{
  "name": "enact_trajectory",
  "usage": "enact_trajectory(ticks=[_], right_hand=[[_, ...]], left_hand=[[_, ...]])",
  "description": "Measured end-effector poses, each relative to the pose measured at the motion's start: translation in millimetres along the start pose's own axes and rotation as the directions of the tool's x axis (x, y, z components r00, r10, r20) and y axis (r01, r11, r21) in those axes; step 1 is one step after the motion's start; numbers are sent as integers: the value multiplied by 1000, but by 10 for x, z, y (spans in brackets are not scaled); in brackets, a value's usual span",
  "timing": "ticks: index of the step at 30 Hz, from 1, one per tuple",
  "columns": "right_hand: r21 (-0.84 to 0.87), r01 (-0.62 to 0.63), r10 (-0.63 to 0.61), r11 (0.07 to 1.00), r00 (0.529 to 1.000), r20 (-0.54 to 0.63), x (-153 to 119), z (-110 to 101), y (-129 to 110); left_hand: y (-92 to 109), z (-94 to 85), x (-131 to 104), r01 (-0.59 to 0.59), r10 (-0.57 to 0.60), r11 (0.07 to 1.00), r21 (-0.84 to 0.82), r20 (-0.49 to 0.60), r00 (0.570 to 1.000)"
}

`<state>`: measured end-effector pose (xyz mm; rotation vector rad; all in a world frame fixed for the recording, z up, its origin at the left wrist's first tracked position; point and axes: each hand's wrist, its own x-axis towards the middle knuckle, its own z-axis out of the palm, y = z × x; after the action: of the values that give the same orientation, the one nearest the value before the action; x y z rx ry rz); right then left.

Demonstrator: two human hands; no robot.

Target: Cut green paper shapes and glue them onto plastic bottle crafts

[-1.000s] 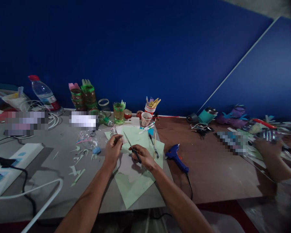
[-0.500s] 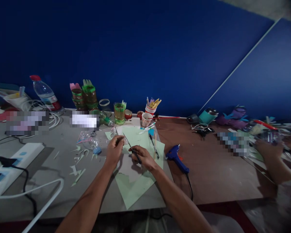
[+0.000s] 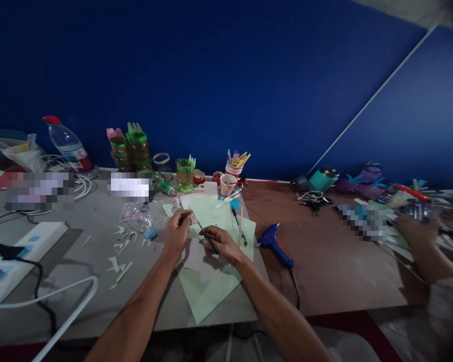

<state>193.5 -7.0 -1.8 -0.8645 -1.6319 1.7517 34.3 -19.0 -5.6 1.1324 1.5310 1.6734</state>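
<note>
My right hand [image 3: 222, 243] is closed round the dark handles of a pair of scissors [image 3: 210, 241], whose slim blades point up and left. The blade tips reach close to my left hand [image 3: 178, 230], which is pinched shut; whatever lies between its fingertips is too small to make out. Both hands hover over a pale pinkish-grey sheet [image 3: 201, 266] with an uneven lower edge. It lies on top of light green paper [image 3: 200, 296]. A black pen [image 3: 239, 226] and a thin wooden stick [image 3: 242, 221] rest on the green paper, right of my hands.
Paper scraps [image 3: 121, 266] and a clear plastic bottle piece [image 3: 141, 221] lie left. A blue glue gun [image 3: 275, 245] is at right, a power strip [image 3: 26, 261] at far left. Cups [image 3: 227, 185] stand at the back. Another person's hand [image 3: 419, 234] is far right.
The scissor blades look closer together than before. Both my hands have stayed almost in place; the whole view has shifted slightly.
</note>
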Motion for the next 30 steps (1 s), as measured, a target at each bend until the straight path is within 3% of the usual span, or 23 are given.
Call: enact_trajectory(ticks=[5, 14, 21, 30], right_hand=[[-6, -7, 7, 1000, 1000, -3, 8, -3, -1], [-66, -25, 23, 998, 1000, -20, 6, 0, 4], [0, 11, -11, 1000, 997, -77, 40, 13, 69], [21, 45, -42, 999, 992, -117, 42, 34, 80]], left_hand=[[-24, 2, 4, 27, -27, 999, -23, 24, 999], [-54, 31, 24, 110, -111, 973, -205, 9, 994], [10, 74, -12, 122, -123, 972, -200, 9, 992], [41, 76, -53, 92, -83, 995, -48, 153, 985]])
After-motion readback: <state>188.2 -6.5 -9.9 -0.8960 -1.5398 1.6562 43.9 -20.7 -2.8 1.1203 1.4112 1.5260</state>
